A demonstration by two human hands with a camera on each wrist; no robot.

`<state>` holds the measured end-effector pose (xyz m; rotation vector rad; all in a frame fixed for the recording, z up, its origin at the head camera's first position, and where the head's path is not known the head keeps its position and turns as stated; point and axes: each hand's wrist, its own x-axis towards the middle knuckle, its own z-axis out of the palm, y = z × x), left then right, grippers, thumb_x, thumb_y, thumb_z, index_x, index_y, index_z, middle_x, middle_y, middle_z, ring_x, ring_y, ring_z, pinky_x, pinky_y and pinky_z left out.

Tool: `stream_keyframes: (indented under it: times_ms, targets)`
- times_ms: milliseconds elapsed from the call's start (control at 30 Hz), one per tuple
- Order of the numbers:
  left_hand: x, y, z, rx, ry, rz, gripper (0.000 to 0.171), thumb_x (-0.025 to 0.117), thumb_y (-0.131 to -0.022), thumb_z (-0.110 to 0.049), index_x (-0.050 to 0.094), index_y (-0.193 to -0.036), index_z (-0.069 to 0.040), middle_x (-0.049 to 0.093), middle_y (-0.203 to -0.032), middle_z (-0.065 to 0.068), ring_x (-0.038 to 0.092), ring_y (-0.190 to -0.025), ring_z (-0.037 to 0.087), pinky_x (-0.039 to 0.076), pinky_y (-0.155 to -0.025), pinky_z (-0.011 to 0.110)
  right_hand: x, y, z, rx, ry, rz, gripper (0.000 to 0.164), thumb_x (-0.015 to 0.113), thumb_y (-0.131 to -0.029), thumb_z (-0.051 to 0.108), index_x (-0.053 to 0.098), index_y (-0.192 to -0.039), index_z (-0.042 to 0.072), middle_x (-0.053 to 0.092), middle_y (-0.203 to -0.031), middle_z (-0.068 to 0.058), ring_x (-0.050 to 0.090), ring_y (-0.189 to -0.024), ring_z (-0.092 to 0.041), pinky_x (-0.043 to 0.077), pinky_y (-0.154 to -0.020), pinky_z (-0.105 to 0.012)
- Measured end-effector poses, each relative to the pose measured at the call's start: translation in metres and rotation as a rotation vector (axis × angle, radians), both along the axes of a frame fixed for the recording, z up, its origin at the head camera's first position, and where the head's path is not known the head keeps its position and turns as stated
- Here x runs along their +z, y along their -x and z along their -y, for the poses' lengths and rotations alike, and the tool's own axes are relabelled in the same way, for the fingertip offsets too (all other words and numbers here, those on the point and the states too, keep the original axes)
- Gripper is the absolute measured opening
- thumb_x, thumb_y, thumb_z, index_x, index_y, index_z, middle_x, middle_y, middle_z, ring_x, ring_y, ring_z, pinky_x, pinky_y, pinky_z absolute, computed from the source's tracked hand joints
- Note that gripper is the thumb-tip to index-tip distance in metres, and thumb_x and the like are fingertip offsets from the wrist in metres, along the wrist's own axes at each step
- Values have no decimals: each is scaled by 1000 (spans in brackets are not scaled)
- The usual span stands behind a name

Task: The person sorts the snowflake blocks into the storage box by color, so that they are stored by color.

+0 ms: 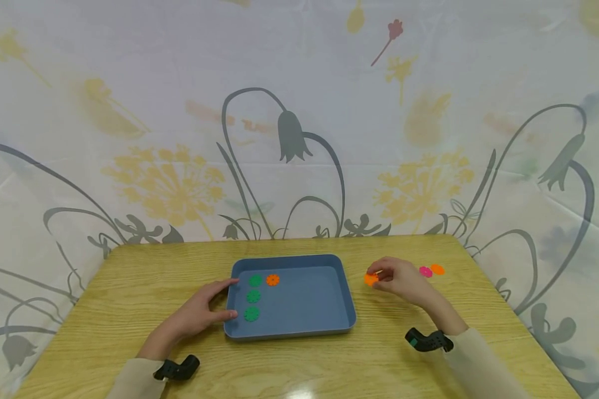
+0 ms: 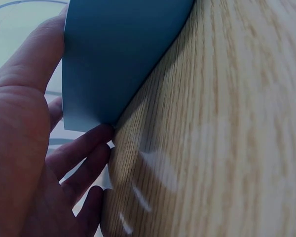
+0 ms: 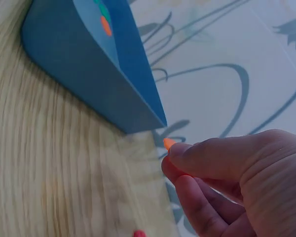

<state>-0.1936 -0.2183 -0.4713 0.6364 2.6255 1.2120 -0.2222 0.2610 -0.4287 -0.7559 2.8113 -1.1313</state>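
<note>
A blue-grey rectangular tray [image 1: 299,334] lies on the wooden table. My left hand [image 1: 199,310] holds its left side, with thumb and index fingertip over the rim; in the left wrist view the other fingers are at the tray's outer wall [image 2: 113,59]. Inside, three green notched plastic discs [image 1: 253,297] form a column along the left, with an orange notched disc [image 1: 273,280] beside the top one. To the right of the tray, my right hand [image 1: 399,280] pinches another orange notched disc [image 1: 371,279] between thumb and fingers. The right wrist view shows just the edge of this disc [image 3: 168,143].
Farther right on the table [image 1: 299,366] lie a pink disc [image 1: 426,271] and an orange disc [image 1: 437,269], side by side. Behind the table's back edge hangs a pale cloth [image 1: 299,210] printed with flowers. Each wrist wears a black camera band [image 1: 429,340].
</note>
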Motion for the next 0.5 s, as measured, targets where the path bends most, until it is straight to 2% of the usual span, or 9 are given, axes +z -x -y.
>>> stream_keyframes:
  times_ms: [300, 500]
  targets:
    - [0, 1, 0, -12, -6, -4, 73, 68, -82, -45, 38, -143, -21, 34, -145, 12, 26, -133, 39, 24, -101, 59, -4, 9, 41, 66, 69, 32, 21, 73, -80, 5, 69, -100, 10, 62, -102, -4, 63, -83, -16, 53, -67, -25]
    - [-1, 2, 1, -19, -20, -18, 72, 68, -83, -43, 38, -143, -19, 34, -145, 13, 27, -132, 39, 25, -101, 59, -5, 15, 62, 73, 40, -27, 20, 74, -79, 7, 69, -97, 12, 63, -98, 1, 61, -79, -11, 52, -64, -25]
